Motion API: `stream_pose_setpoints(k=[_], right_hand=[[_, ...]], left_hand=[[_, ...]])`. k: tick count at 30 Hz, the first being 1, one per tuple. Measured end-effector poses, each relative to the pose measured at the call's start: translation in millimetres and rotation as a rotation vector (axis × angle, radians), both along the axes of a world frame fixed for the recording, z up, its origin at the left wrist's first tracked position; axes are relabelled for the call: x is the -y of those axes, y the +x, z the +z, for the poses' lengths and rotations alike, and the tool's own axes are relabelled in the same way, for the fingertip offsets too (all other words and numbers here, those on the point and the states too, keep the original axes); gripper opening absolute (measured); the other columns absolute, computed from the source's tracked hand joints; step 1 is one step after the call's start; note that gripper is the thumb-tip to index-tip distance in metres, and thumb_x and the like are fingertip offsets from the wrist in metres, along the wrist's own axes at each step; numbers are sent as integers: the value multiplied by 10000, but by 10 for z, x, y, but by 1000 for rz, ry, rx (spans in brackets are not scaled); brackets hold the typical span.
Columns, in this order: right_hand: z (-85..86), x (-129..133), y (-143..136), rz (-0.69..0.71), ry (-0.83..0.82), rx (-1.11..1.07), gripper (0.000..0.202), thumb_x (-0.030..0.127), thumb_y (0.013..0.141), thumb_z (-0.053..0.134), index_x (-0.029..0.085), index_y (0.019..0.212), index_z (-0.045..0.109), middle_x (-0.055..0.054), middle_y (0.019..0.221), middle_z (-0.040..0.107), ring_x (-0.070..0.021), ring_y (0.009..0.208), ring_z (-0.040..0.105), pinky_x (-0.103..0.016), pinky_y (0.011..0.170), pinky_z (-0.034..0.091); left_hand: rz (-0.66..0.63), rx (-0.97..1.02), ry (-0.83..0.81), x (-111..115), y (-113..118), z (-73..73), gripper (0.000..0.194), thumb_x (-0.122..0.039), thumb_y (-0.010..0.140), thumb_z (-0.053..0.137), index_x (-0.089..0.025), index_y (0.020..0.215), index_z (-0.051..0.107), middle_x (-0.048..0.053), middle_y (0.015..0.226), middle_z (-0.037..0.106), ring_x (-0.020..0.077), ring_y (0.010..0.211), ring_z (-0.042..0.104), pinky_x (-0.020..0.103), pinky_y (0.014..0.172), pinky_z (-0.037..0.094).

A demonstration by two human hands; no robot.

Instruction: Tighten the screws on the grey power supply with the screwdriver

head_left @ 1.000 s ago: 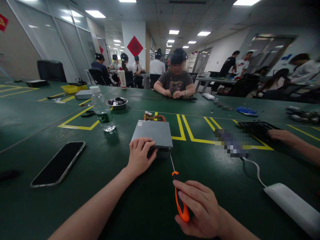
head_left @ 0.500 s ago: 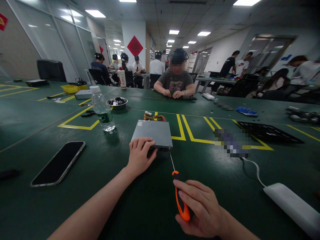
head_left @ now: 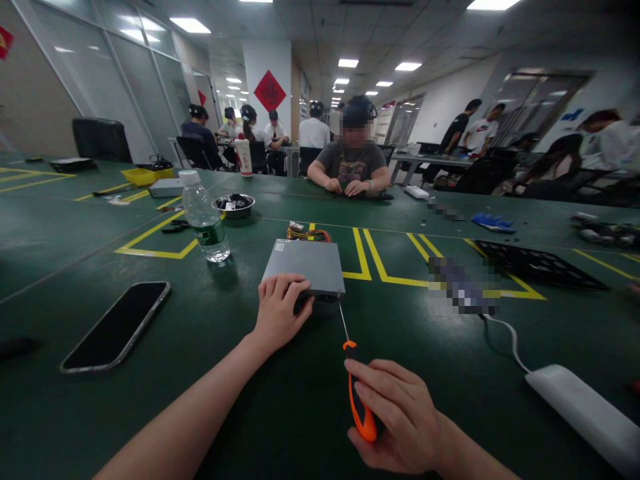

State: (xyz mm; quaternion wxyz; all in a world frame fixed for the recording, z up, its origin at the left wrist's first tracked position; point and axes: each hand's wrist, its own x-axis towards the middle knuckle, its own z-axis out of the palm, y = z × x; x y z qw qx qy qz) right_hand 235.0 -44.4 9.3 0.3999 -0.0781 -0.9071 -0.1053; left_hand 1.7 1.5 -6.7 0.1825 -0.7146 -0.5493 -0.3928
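A grey metal computer power supply (head_left: 310,263) lies flat on the green table, with a bundle of coloured wires (head_left: 309,233) behind it. Over its front left edge my left hand (head_left: 283,310) is closed, fingers on the top and thumb at the front face. My right hand (head_left: 400,413) grips an orange and black screwdriver (head_left: 361,407) by the handle. The thin shaft points away from me, and its tip meets the front right corner of the power supply. Whatever screw is at the tip is too small to make out.
Left of the power supply stand a water bottle (head_left: 205,220) and a metal bowl (head_left: 235,205) of dark parts. A phone (head_left: 117,327) lies nearer. On the right are a white power strip (head_left: 585,413) and a black panel (head_left: 540,263). A person (head_left: 350,157) sits opposite.
The screwdriver handle and my right hand have shifted very slightly left. My left hand and the power supply stay in place.
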Motion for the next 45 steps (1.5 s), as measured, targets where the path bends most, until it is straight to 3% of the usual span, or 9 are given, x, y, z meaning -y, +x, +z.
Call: stream_pose_setpoints(k=[17, 25, 29, 32, 35, 41, 45], right_hand=[[-14, 11, 5, -17, -19, 22, 280, 273, 847, 510, 68, 1038, 515, -190, 986, 658, -202, 903, 645, -327, 749, 528], [-33, 114, -174, -115, -156, 255, 239, 320, 868, 531, 173, 1051, 579, -153, 1020, 630, -213, 813, 638, -373, 746, 502], [-47, 100, -204, -85, -119, 134, 291, 380, 940, 448, 125, 887, 577, -131, 893, 658, -167, 672, 627, -318, 657, 492], [-62, 68, -161, -48, -93, 44, 275, 368, 919, 506, 130, 784, 529, -130, 879, 664, -144, 607, 601, -292, 572, 461], [-49, 59, -119, -49, -120, 85, 235, 367, 901, 538, 136, 859, 545, -135, 951, 654, -152, 651, 604, -299, 611, 472], [27, 110, -134, -72, -241, 302, 325, 368, 905, 443, 123, 1088, 553, -189, 1081, 593, -238, 945, 598, -348, 755, 491], [-18, 119, -146, -60, -234, 284, 319, 331, 917, 428, 93, 1093, 546, -180, 1068, 611, -220, 791, 630, -356, 667, 494]], left_hand=[[8, -1, -2, -3, -10, -20, 205, -294, 797, 567, -237, 992, 541, 50, 1051, 589, 229, 977, 487, 394, 834, 333], [7, -8, 11, -2, 1, 4, 198, -284, 793, 575, -235, 982, 544, 50, 1041, 592, 228, 970, 487, 391, 828, 337], [6, -5, 11, -6, -2, -5, 194, -282, 792, 576, -240, 979, 545, 46, 1034, 595, 226, 963, 490, 392, 827, 336], [3, 1, 13, -4, -3, -11, 187, -283, 795, 573, -238, 975, 546, 47, 1034, 596, 224, 966, 489, 391, 831, 334], [5, -3, 11, -2, -1, -8, 187, -287, 800, 568, -239, 979, 546, 48, 1032, 597, 223, 968, 486, 390, 831, 336], [3, 5, 7, -3, -2, -11, 195, -285, 794, 572, -240, 982, 552, 50, 1038, 594, 224, 971, 486, 389, 836, 335], [3, 11, -5, -2, -3, -4, 197, -283, 798, 566, -243, 989, 545, 51, 1047, 590, 225, 975, 491, 395, 839, 335]])
